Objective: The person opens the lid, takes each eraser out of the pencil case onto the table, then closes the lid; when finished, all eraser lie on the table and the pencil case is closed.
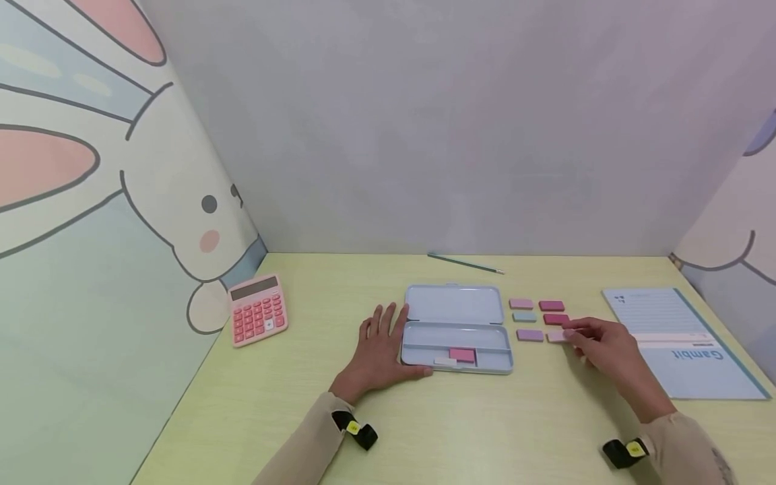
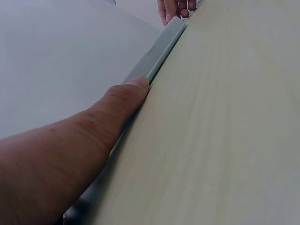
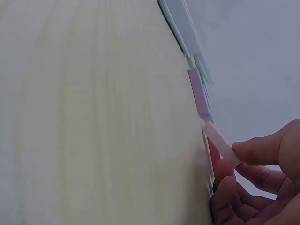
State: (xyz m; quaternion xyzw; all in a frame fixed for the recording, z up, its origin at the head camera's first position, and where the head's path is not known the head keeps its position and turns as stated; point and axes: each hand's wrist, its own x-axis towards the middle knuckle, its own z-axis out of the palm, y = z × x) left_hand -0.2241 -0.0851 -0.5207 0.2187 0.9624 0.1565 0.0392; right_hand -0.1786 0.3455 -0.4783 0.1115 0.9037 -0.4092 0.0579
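One hand (image 1: 609, 347) pinches one block (image 3: 220, 142) beside five others (image 1: 524, 316).

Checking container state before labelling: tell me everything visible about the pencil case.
The pencil case is pale blue, smooth and rectangular with rounded corners; metal or plastic, I can't tell. It lies open on the table, lid folded back on the far side, inside bare. The base is split lengthwise; its near section holds a pink block and a smaller-looking white block. The left hand is at its left end, thumb touching the near edge.
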